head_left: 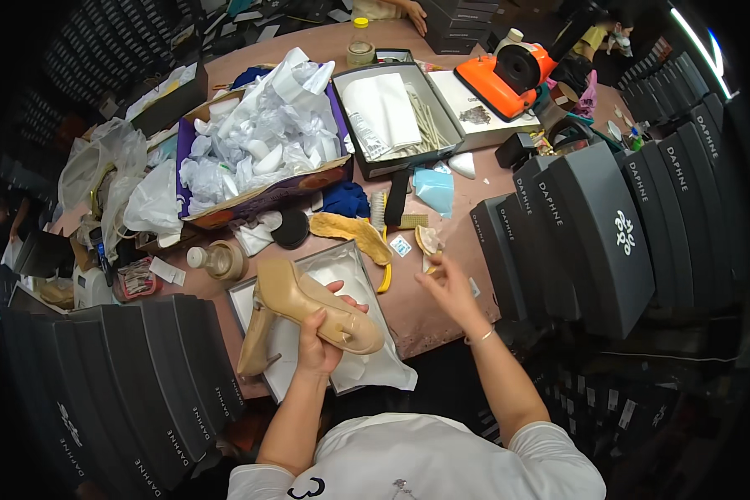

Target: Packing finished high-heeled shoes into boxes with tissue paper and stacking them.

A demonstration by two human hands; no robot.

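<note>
My left hand [321, 337] grips a beige high-heeled pump [304, 300], its fingers under the shoe and its thumb on the side near the toe. The shoe is tilted above an open shoe box [365, 287] lined with white tissue paper [377, 364]. A small bow-like trim shows near its toe. My right hand [457, 298] is open over the table, thumb and fingers apart. Its fingertips are right by a cream cloth [427, 239] with a yellow edge; whether they touch it I cannot tell. A tan cloth [354, 233] lies farther left.
Stacks of dark shoe boxes flank me at the left [133, 375] and right [592, 233]. On the pink table [425, 321] stand a purple box [267, 196] of crumpled paper, a grey tray box [446, 125], a capped jar [223, 260], a brush [379, 210] and an orange machine [508, 82].
</note>
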